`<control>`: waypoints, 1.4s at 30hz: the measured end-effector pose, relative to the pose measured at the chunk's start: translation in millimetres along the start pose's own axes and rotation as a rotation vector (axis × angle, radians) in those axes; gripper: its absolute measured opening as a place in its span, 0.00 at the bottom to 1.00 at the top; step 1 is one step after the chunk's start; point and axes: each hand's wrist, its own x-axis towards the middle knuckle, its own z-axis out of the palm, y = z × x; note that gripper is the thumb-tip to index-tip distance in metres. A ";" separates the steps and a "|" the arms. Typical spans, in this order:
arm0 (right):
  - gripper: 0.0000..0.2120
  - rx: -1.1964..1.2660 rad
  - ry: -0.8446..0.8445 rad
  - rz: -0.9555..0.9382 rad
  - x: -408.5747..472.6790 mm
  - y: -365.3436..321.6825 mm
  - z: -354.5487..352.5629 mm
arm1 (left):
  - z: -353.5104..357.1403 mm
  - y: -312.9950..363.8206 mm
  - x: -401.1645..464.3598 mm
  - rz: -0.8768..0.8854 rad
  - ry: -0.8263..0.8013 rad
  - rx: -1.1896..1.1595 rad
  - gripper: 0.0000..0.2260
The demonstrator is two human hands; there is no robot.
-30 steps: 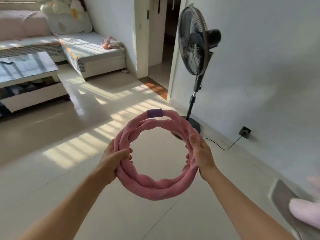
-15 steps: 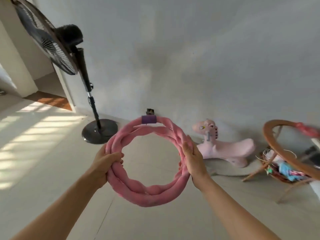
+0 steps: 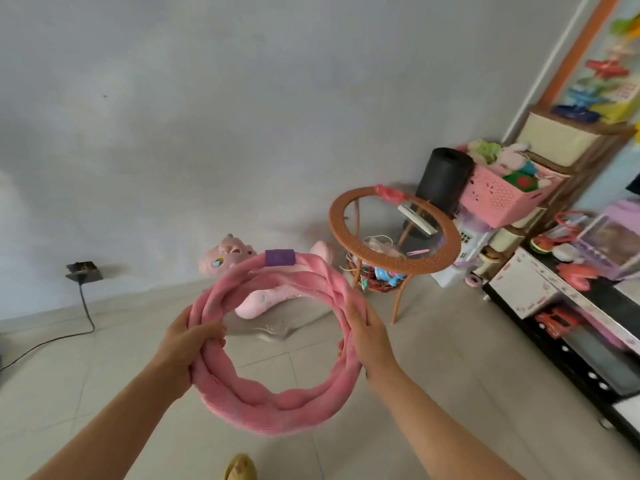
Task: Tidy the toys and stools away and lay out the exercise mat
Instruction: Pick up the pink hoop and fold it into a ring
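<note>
View has swung right, off the fan to the toy corner; both hands, left (image 3: 188,344) & right (image 3: 369,336), grip the pink ring (image 3: 273,403); prob. heading to stow it nr the table (image 3: 393,263).

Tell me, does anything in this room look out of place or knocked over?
The pink ride-on animal toy lies tipped over on the floor by the wall, behind the pink padded hoop that the left hand and right hand hold. A black rolled mat stands beside the round wicker table.

Left hand (image 3: 187,344), right hand (image 3: 370,337) grip pink coiled ring (image 3: 277,407); round table (image 3: 349,233) behind.
</note>
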 end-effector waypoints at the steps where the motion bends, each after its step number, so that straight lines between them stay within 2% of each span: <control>1: 0.18 0.005 0.041 0.014 11.6 -0.6 -12.2 | 17.5 4.4 14.8 -0.001 -0.030 0.014 0.18; 7: 0.14 0.029 0.300 0.060 100.8 1.7 -77.3 | 126.2 23.7 123.1 -0.017 -0.201 0.063 0.21; 10: 0.12 0.008 0.370 0.068 153.1 -6.2 -102.7 | 173.4 36.8 177.8 -0.057 -0.249 0.098 0.20; 15: 0.13 0.045 0.396 0.069 229.7 -21.0 -135.8 | 240.1 69.2 248.7 -0.073 -0.324 0.142 0.17; 19: 0.09 0.047 0.376 0.082 287.6 -18.7 -163.0 | 282.2 83.1 291.5 -0.108 -0.326 0.175 0.25; 27: 0.19 -0.007 0.232 0.078 443.8 -2.1 -230.9 | 380.7 68.9 390.8 -0.164 -0.194 0.132 0.18; 30: 0.22 -0.008 0.113 0.107 510.7 0.1 -264.5 | 426.3 56.5 425.4 -0.196 -0.070 0.077 0.18; 32: 0.20 -0.019 0.031 0.121 546.4 -1.5 -284.0 | 454.3 49.3 442.8 -0.222 0.027 0.055 0.18; 35: 0.10 -0.044 -0.048 0.154 597.5 -0.6 -304.3 | 484.0 35.9 468.7 -0.267 0.095 0.023 0.18; 40: 0.13 -0.082 -0.138 0.230 666.5 19.3 -313.1 | 510.5 14.9 507.1 -0.349 0.231 0.078 0.17; 42: 0.08 -0.108 -0.177 0.259 691.5 31.6 -309.9 | 515.7 4.9 528.7 -0.375 0.272 0.110 0.17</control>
